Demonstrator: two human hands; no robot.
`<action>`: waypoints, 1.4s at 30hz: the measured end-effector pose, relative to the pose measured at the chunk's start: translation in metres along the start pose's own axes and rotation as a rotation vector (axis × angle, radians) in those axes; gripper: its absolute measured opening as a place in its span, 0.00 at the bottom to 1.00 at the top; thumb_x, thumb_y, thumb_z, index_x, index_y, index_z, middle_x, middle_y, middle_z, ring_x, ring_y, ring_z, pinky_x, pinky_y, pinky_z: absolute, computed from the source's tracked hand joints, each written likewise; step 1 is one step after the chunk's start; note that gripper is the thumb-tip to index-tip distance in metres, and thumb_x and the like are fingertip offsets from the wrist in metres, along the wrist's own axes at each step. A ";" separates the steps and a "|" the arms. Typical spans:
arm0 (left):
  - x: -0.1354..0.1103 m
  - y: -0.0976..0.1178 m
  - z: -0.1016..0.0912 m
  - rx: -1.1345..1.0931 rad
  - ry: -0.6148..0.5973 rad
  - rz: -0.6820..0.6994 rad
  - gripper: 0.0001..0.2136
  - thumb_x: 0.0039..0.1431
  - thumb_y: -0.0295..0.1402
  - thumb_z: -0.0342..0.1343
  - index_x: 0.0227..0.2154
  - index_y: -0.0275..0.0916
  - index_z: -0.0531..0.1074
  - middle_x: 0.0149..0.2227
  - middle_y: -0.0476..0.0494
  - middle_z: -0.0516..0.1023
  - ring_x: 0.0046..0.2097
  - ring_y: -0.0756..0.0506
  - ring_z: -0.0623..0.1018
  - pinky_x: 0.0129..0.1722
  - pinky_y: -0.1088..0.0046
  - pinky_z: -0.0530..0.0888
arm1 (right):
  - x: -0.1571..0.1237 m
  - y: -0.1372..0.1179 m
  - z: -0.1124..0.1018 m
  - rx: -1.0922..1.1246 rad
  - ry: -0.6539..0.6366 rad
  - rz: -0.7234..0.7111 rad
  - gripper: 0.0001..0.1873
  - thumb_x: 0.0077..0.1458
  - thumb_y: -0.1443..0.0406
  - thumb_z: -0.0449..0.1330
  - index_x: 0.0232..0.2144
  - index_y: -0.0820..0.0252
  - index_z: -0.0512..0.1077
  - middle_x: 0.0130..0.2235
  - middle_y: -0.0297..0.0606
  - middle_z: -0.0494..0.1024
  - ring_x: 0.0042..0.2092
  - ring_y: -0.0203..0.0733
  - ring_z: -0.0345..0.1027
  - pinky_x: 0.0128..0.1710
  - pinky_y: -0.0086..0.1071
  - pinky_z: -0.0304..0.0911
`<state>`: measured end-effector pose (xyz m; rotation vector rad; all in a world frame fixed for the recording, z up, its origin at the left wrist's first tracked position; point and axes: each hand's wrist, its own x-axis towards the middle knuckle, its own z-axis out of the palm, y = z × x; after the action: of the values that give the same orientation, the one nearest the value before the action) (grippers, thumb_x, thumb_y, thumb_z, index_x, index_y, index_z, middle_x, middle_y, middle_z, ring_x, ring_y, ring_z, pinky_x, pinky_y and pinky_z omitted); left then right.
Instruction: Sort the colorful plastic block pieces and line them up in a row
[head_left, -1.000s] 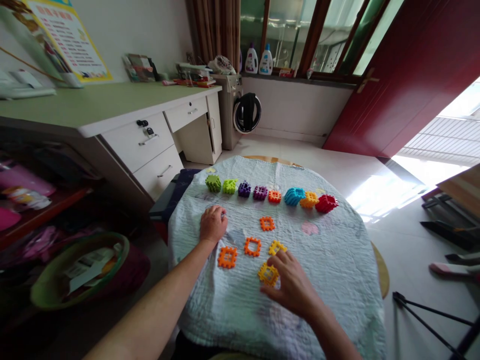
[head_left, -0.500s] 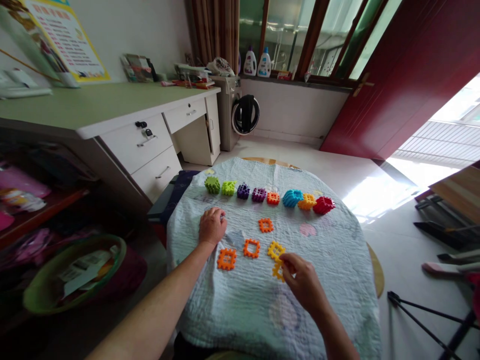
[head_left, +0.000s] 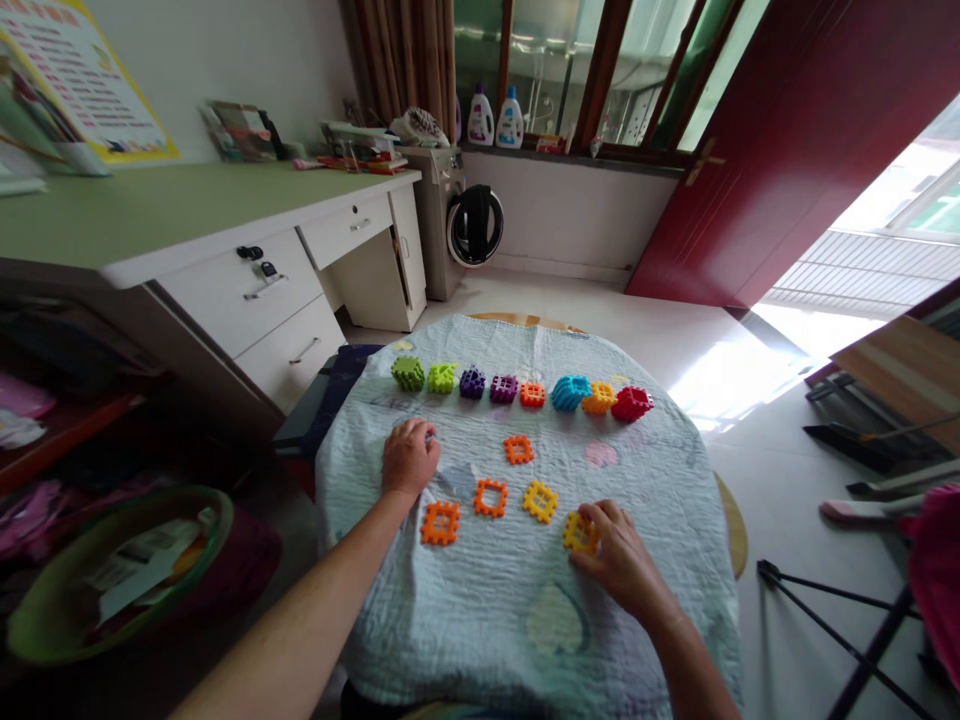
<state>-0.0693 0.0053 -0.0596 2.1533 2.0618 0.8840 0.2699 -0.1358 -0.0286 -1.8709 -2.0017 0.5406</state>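
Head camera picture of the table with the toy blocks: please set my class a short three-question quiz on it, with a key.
1. True or false: the right hand is touching a yellow square piece.
2. Which block sits at the right end of the row of blocks? A: a green block; B: a red block; C: a purple block.
3. How many orange square pieces lie flat on the quilt below the row?

Key: 1 true; 2 B; 3 three.
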 end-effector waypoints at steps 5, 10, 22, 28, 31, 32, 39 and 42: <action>0.001 0.002 -0.002 0.004 -0.012 -0.004 0.07 0.53 0.27 0.51 0.33 0.40 0.73 0.43 0.39 0.77 0.47 0.37 0.74 0.50 0.59 0.70 | 0.011 -0.020 -0.009 0.022 0.011 -0.038 0.16 0.48 0.64 0.62 0.42 0.56 0.72 0.41 0.40 0.72 0.44 0.47 0.67 0.47 0.40 0.64; 0.001 0.002 -0.002 0.023 -0.016 -0.003 0.07 0.53 0.27 0.52 0.33 0.39 0.73 0.43 0.39 0.77 0.47 0.38 0.74 0.50 0.59 0.71 | 0.037 -0.049 -0.002 -0.006 0.056 -0.047 0.19 0.49 0.63 0.63 0.46 0.57 0.71 0.44 0.42 0.72 0.46 0.48 0.66 0.50 0.40 0.63; 0.000 0.000 0.000 0.023 -0.006 0.008 0.06 0.54 0.27 0.51 0.33 0.40 0.72 0.42 0.40 0.77 0.46 0.38 0.74 0.49 0.61 0.70 | 0.049 -0.060 0.016 -0.153 -0.097 0.054 0.15 0.50 0.59 0.64 0.40 0.58 0.74 0.45 0.44 0.72 0.46 0.49 0.64 0.48 0.38 0.58; 0.000 0.001 -0.001 0.036 -0.010 0.018 0.06 0.53 0.26 0.51 0.33 0.40 0.72 0.41 0.40 0.77 0.45 0.39 0.74 0.48 0.61 0.71 | 0.055 -0.065 0.018 -0.115 -0.122 0.065 0.15 0.49 0.62 0.64 0.41 0.58 0.73 0.46 0.44 0.72 0.47 0.49 0.63 0.49 0.37 0.58; 0.000 0.001 -0.001 0.041 -0.008 0.022 0.06 0.53 0.26 0.51 0.33 0.40 0.72 0.41 0.40 0.77 0.45 0.39 0.73 0.48 0.61 0.71 | 0.056 -0.066 0.018 -0.124 -0.133 0.072 0.14 0.49 0.63 0.63 0.40 0.59 0.73 0.45 0.44 0.72 0.47 0.49 0.63 0.48 0.36 0.58; 0.000 0.001 -0.001 0.043 -0.007 0.023 0.06 0.53 0.26 0.51 0.33 0.40 0.72 0.41 0.40 0.77 0.45 0.39 0.73 0.48 0.61 0.71 | 0.057 -0.067 0.018 -0.129 -0.136 0.075 0.13 0.49 0.63 0.62 0.40 0.59 0.73 0.45 0.44 0.72 0.46 0.49 0.63 0.48 0.36 0.58; 0.001 0.002 -0.002 0.044 -0.014 0.020 0.06 0.53 0.26 0.52 0.33 0.40 0.71 0.41 0.40 0.76 0.45 0.39 0.73 0.48 0.61 0.70 | 0.060 -0.067 0.016 -0.142 -0.209 0.083 0.13 0.47 0.68 0.60 0.39 0.62 0.72 0.45 0.46 0.71 0.47 0.48 0.64 0.48 0.34 0.58; 0.001 0.003 -0.002 0.048 -0.017 0.016 0.06 0.53 0.26 0.52 0.33 0.40 0.71 0.41 0.40 0.76 0.45 0.38 0.73 0.48 0.61 0.70 | 0.062 -0.067 0.012 -0.150 -0.235 0.077 0.13 0.46 0.68 0.61 0.38 0.62 0.72 0.45 0.46 0.72 0.47 0.47 0.65 0.48 0.33 0.59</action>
<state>-0.0677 0.0047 -0.0561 2.1963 2.0822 0.8226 0.2016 -0.0779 -0.0062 -2.0640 -2.1787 0.6763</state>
